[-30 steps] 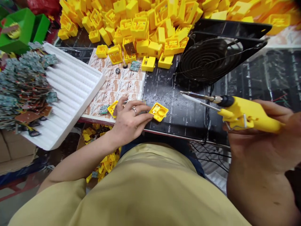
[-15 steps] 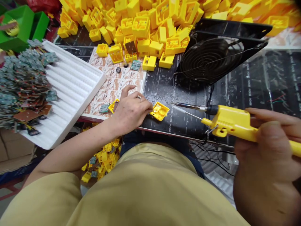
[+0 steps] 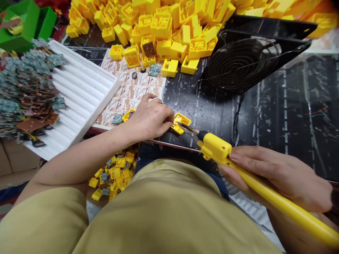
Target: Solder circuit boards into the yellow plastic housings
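A small open yellow plastic case (image 3: 186, 120) lies on the black bench covering near the front edge. My left hand (image 3: 152, 118), with a ring on one finger, has its thumb and forefinger pinched at the case's left edge; the fingertips partly hide what is between them. My right hand (image 3: 275, 173) is wrapped round the handle of a yellow soldering iron (image 3: 215, 146). The iron's metal tip and the thin feed tube under it reach the inside of the case. Beside my left wrist are a green circuit board (image 3: 118, 118) and another yellow case (image 3: 128, 115), partly covered.
Many yellow cases (image 3: 161, 26) are heaped at the back. A black fan (image 3: 238, 63) stands at the back right. On the left, a white foam tray (image 3: 84, 88) bears piled wired circuit boards (image 3: 29, 84). More yellow cases (image 3: 116, 173) lie below the bench edge. Green bins (image 3: 23, 24) are top left.
My right hand has brought the soldering iron left and down, from beside the case to its tip inside it. My left hand has stayed at the case's edge.
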A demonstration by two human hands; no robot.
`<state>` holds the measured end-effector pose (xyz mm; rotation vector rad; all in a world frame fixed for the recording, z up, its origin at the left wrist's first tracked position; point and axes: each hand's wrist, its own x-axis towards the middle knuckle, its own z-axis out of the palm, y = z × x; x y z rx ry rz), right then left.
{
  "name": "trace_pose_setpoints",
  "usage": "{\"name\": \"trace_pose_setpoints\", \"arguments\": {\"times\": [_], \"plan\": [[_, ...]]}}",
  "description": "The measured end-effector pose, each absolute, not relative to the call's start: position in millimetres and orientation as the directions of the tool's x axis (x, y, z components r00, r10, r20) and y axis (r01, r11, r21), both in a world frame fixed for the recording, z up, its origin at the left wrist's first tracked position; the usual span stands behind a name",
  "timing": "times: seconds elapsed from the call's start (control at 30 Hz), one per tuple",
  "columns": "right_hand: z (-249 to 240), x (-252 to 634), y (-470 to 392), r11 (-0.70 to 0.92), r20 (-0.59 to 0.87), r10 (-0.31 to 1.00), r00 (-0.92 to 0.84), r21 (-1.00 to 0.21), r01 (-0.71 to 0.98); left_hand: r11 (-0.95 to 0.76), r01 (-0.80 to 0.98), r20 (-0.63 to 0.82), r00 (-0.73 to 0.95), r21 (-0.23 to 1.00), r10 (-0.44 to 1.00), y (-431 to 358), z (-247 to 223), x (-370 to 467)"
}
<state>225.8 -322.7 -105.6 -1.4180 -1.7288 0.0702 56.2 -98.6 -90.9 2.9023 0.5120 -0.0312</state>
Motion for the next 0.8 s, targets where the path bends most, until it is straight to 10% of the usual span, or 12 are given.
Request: {"name": "trace_pose_setpoints", "arguments": {"times": [0.23,0.53,0.8], "plan": [[-103,226,-324,0.255,0.424,0.905,-0.034,-0.475,0.842,-0.931,0.320,-0.074,0.947,0.175,0.311,-95,-88,62],[-85,228,-303,0.460,0.619,0.755,-0.217,-0.264,0.848,-0.919,0.347,-0.078,0.938,0.189,0.338,-95,-91,64],[-68,222,-309,0.374,0.511,0.842,-0.174,-0.318,0.871,-0.920,0.328,-0.079,0.945,0.216,0.319,-93,-93,64]]}}
